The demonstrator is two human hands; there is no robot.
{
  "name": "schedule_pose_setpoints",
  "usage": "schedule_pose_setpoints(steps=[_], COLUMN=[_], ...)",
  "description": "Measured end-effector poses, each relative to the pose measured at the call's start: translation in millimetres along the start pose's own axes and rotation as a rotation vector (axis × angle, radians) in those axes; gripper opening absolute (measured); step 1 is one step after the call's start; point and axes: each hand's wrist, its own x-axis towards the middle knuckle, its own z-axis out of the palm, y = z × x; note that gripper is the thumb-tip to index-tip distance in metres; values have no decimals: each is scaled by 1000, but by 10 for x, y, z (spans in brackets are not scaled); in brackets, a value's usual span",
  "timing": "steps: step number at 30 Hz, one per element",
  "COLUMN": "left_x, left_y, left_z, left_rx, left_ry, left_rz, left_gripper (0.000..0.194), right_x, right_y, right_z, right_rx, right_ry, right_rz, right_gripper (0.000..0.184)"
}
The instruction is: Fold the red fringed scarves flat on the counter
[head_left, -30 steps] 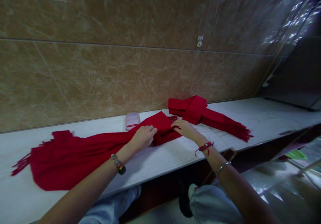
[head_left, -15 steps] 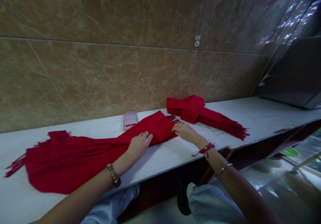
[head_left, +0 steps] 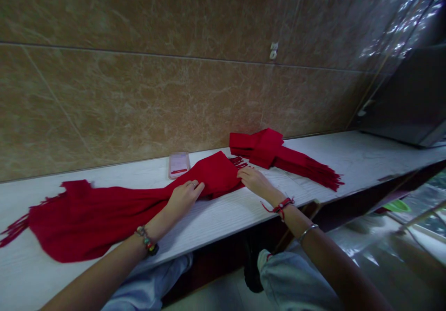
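Note:
A red fringed scarf (head_left: 104,209) lies lengthwise along the white tabletop, spread wide at its left end and folded narrower at its right. My left hand (head_left: 183,196) wears a ring and a beaded bracelet, and its fingers close over the near edge of the folded part. At the right end, my right hand (head_left: 254,181) pinches the scarf's corner beside the fringe. The fingertips of both hands are partly hidden. Just beyond my right hand, touching distance unclear, rests a second red scarf (head_left: 266,148), folded and crossed over itself, its fringe pointing right.
A clear flat case with a pale printed card (head_left: 179,165) lies behind the scarf near the wall. Brown marbled tiles (head_left: 156,102) rise along the table's (head_left: 348,153) back edge. A dark box-like object (head_left: 407,93) stands at the far right. Below the front edge are open shelves.
My left hand has slid left along the scarf's near edge, and the folded part looks flatter. My right hand stays at the corner. The view has shifted slightly.

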Motion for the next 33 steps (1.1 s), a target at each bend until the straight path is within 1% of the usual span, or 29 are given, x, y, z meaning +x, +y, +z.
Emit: schedule_pose_setpoints(steps=[3, 5, 8, 12, 14, 15, 17, 19, 22, 26, 28, 31, 33], left_x=[-12, 1, 67, 183, 180, 157, 85, 16, -24, -12, -8, 4, 17], left_y=[5, 0, -43, -145, -156, -145, -101, -56, -33, -74, -101, -128, -124], left_z=[-59, -94, -152, -229, -206, -172, -70, 36, 123, 125, 104, 50, 19], left_rx=[47, 65, 77, 105, 107, 101, 80, 58, 34, 77, 94, 86, 76], left_ry=[34, 18, -15, 39, 45, 29, -19, -44, 4, 39, 73, 140, 161], left_rz=[86, 110, 68, -22, -21, 6, 80, 109, 104, 201, 219, 168, 122], left_gripper=[27, 26, 23, 23, 23, 22, 22, 23, 20, 18, 20, 19, 19], right_x=[-7, -4, 22, 50, 37, 22, -13, -43, -57, -42, -34, -26, -24], right_y=[33, 34, -2, -39, -30, -22, -7, 0, -1, 9, 20, 24, 13], right_z=[46, 62, 51, 26, 32, 38, 47, 39, -5, -36, -18, 17, 20], right_rx=[-3, -11, -6, -50, -86, -97, -107, -98, -56, -28, -55, -113, -134], right_ry=[18, 28, 63, 127, 122, 103, 50, 4, -12, 25, 27, 61, 86], right_rz=[39, 75, 126, 143, 100, 68, 10, -26, -73, -150, -164, -106, -53], right_gripper=[23, 24, 24, 23, 24, 24, 24, 24, 22, 20, 21, 25, 26])
